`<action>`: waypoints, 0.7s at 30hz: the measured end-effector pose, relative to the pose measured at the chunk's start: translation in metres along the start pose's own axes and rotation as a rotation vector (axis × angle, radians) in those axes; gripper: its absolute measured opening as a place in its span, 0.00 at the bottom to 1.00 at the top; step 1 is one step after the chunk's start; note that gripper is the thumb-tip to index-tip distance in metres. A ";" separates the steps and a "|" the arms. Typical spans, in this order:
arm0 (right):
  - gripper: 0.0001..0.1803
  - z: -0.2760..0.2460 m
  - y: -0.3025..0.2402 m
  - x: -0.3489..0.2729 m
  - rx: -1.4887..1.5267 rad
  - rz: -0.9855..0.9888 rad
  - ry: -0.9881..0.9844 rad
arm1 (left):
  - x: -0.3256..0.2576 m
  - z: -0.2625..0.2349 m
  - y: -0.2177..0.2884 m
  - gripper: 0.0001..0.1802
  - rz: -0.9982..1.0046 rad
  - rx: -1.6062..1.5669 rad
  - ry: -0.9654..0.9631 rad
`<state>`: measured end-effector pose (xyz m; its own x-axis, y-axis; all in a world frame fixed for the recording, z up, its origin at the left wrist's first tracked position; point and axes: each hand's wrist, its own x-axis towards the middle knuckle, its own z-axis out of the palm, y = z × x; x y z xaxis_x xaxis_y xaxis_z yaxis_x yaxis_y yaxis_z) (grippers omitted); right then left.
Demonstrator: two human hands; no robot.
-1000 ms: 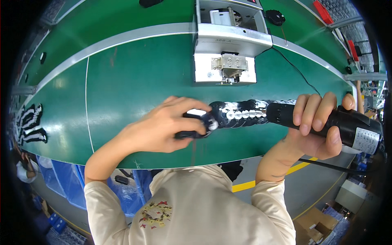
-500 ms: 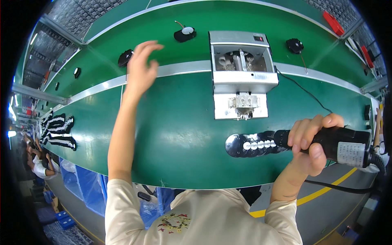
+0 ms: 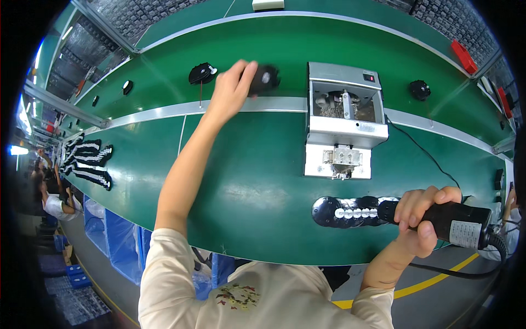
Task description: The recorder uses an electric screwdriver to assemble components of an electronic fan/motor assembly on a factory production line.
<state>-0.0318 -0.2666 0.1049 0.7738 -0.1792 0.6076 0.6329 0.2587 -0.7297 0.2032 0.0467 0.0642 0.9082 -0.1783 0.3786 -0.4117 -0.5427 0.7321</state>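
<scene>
My left hand (image 3: 233,88) reaches out to the far green strip, its fingers closed on a black part (image 3: 264,78) with a pale spot, blurred by motion. Wrapped around a black electric screwdriver (image 3: 457,219) is my right hand (image 3: 424,219), at the right above the near bench. Beneath the tool's tip runs an overlapping row of black discs with white round centres (image 3: 345,213). Between the hands stands a silver screw feeder (image 3: 348,118), small screws loose in its open tray.
Further black parts lie on the far strip, one at left (image 3: 201,73) and one at right (image 3: 420,90). Rows of black-and-white pieces (image 3: 90,159) cover the bench's left end. A metal rail (image 3: 263,104) divides bench and strip. A red bin (image 3: 463,56) sits far right.
My left hand has moved right and closed on the black part that lay on the far strip. My right hand still holds the screwdriver. The whole view has shifted slightly.
</scene>
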 end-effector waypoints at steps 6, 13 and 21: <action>0.26 0.001 0.000 0.003 0.032 0.042 -0.184 | -0.107 -0.040 -0.020 0.16 -0.033 0.290 -0.332; 0.26 0.008 0.000 0.000 0.021 0.046 -0.111 | -0.132 -0.059 0.010 0.17 0.223 0.145 -0.349; 0.27 0.000 0.002 0.003 0.054 0.044 -0.229 | -0.183 0.004 0.068 0.15 0.414 -0.080 -0.531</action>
<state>-0.0282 -0.2666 0.1054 0.7705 0.0517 0.6353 0.5916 0.3128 -0.7431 0.0097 0.0390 0.0422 0.5794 -0.7486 0.3222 -0.7194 -0.2839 0.6339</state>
